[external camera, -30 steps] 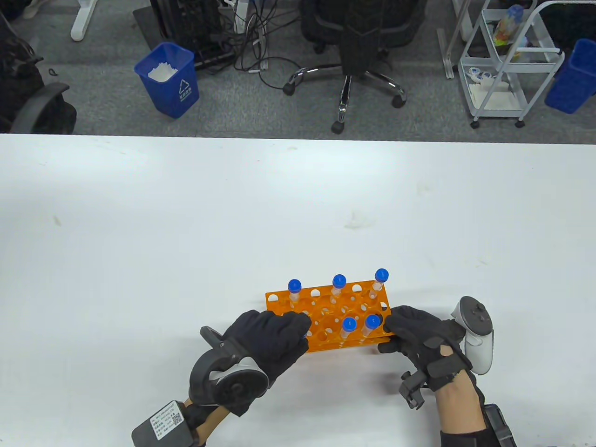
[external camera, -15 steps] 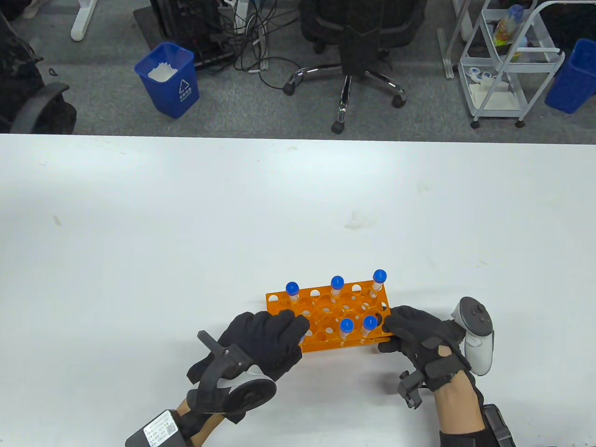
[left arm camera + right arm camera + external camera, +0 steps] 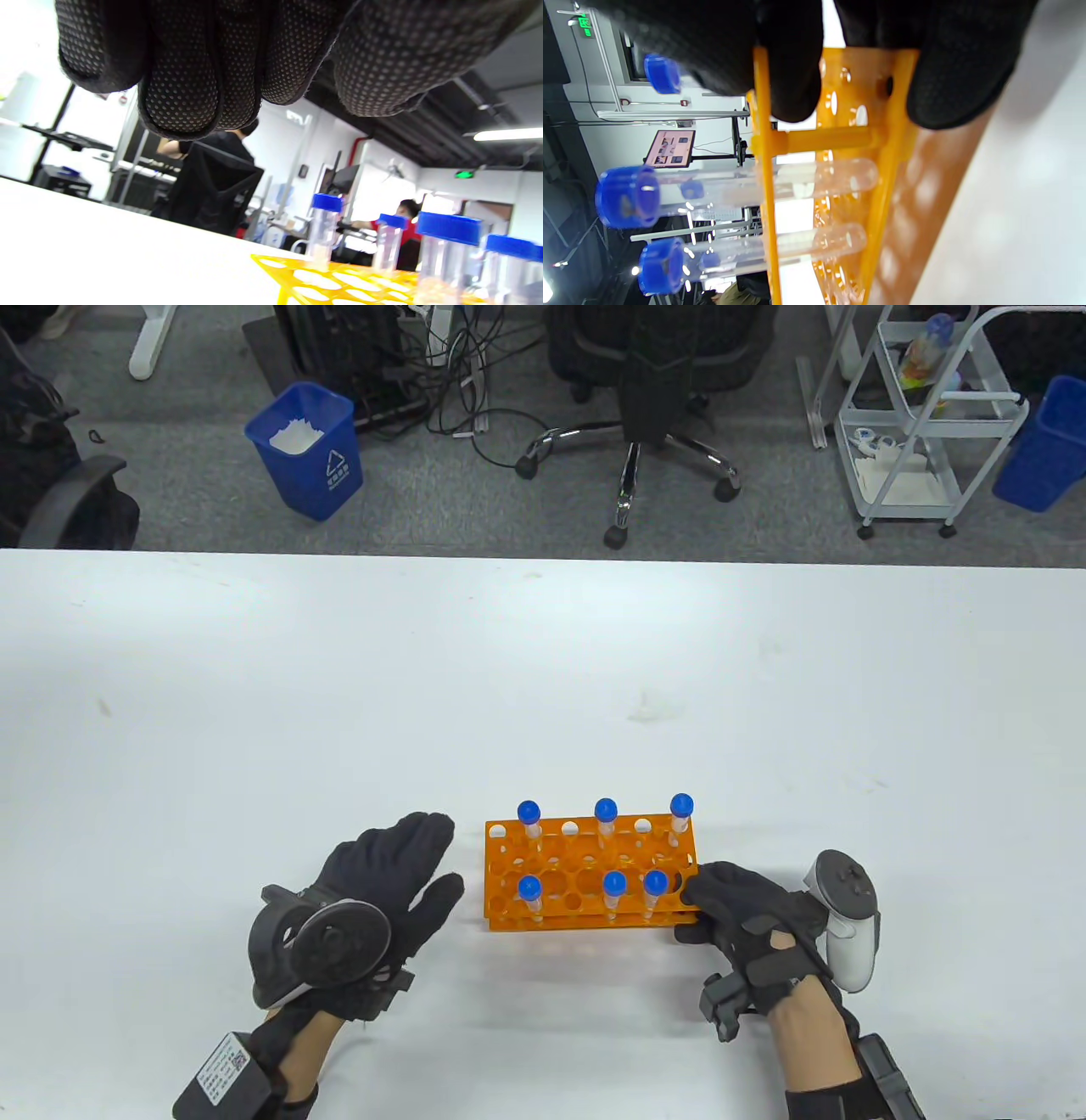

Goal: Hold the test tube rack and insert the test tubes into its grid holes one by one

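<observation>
The orange test tube rack (image 3: 585, 874) stands on the white table (image 3: 543, 687) near the front edge. Several clear tubes with blue caps stand in its holes, three in the far row (image 3: 604, 812) and three in the near row (image 3: 613, 886). My right hand (image 3: 738, 912) grips the rack's right end, seen close in the right wrist view (image 3: 840, 140). My left hand (image 3: 382, 874) lies open and empty on the table, left of the rack and apart from it. The left wrist view shows its fingers (image 3: 203, 63) above the table with the rack (image 3: 339, 284) beyond.
Beyond the table's far edge are a blue bin (image 3: 305, 449), an office chair (image 3: 636, 390), a white trolley (image 3: 925, 415) and another blue bin (image 3: 1039, 445). Bare table surface lies left, right and behind the rack.
My left hand has let go of the near-left tube, which now stands in the rack, and has pulled back left, opening. The rack has shifted slightly left and squared up.
</observation>
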Demonstrator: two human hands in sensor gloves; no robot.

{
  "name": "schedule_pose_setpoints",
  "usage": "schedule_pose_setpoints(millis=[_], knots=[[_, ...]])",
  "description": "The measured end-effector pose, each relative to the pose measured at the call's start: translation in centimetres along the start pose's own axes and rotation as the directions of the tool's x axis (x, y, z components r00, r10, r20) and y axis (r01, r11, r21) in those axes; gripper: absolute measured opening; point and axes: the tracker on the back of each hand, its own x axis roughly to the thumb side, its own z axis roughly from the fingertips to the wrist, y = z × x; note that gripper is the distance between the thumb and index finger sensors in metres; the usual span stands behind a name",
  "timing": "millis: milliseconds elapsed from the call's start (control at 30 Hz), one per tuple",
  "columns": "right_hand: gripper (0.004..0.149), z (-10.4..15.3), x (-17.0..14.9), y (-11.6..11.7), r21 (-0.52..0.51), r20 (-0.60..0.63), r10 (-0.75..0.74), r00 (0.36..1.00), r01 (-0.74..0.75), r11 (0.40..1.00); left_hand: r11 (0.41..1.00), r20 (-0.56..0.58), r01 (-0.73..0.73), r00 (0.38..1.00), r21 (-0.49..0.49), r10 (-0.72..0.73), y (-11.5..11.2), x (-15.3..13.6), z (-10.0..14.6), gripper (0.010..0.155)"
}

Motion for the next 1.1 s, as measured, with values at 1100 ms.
schedule_pose_setpoints(millis=[1100], knots=[[0.050,0.4,1.7,0.3,-0.176,-0.123,0.513,0.850,-0.527,0.831,0.990,-0.129,0.100,0.985,-0.099,-0.112,-2.4,-2.8,-0.3,0.064]])
